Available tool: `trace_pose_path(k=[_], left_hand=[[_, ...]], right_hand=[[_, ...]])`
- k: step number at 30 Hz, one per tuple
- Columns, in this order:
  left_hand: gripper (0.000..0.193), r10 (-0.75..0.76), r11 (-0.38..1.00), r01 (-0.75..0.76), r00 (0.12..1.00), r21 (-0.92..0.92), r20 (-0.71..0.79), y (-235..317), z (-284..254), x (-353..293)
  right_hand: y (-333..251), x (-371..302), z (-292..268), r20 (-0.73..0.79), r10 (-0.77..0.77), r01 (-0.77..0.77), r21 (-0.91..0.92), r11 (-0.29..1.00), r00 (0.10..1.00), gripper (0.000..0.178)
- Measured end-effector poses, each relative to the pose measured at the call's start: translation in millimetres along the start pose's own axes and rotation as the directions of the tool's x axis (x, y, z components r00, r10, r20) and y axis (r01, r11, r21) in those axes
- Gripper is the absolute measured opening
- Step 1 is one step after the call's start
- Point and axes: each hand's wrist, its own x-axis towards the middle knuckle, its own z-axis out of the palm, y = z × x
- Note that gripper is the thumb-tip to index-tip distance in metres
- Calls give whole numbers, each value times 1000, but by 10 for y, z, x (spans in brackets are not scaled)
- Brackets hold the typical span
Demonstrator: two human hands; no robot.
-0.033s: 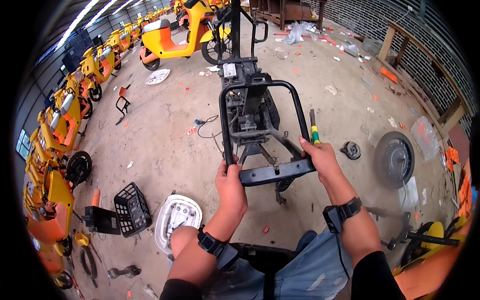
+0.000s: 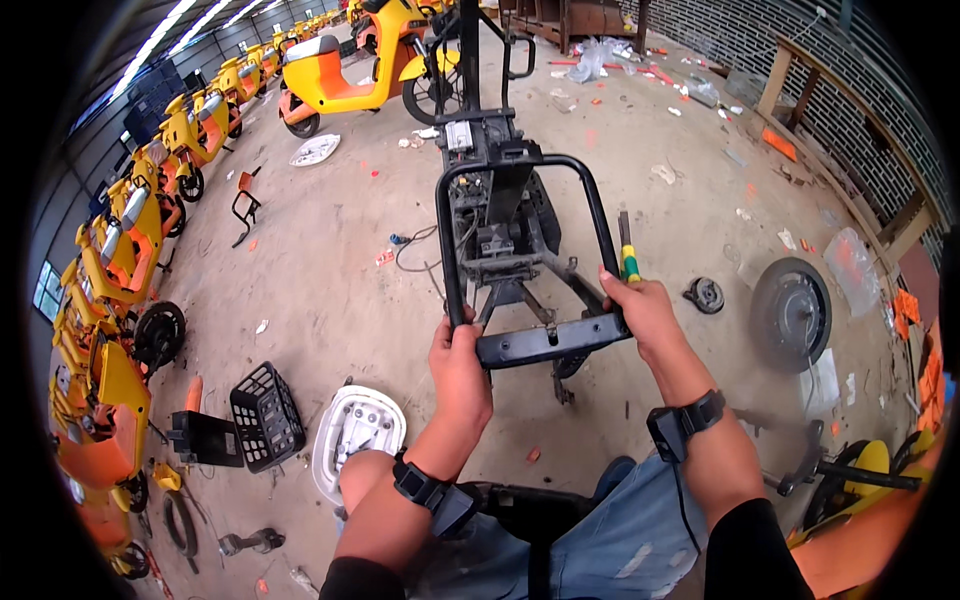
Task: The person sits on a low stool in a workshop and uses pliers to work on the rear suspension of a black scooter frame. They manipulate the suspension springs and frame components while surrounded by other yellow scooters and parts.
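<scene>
Black, one frame [image 2: 550, 342] is held by two hands [image 2: 462, 368] [image 2: 646, 316].

A black looped metal-tube frame [image 2: 550, 342] is held at its near corners, between the left hand [image 2: 460, 368] and the right hand [image 2: 643, 314]. Beyond it, a dark metal chassis [image 2: 493, 238] is seen. On the floor to the left, a white rounded plastic tray [image 2: 326, 440] is followed by a black latticed plastic basket [image 2: 290, 415], then a row of yellow-and-orange scooters [image 2: 118, 372]. To the right, a small black round part [image 2: 706, 294] is followed by a dark disc-shaped wheel [image 2: 788, 310].
</scene>
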Motion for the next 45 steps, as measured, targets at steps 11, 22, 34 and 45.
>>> trace_pose_path(k=[11,22,34,45], left_hand=[[24,-1,970,-19,996,241,85,82,55,14],[21,135,958,-143,990,248,51,50,95,52],[29,69,951,-93,994,295,89,435,-323,285],[27,65,939,-89,994,331,83,510,-302,230]], right_hand=[[-42,-51,-8,-59,34,-34,-8,999,998,47],[54,-51,35,-65,57,-53,57,997,996,45],[80,-330,478,14,129,-130,47,990,992,51],[42,-370,475,75,189,-197,120,973,979,49]])
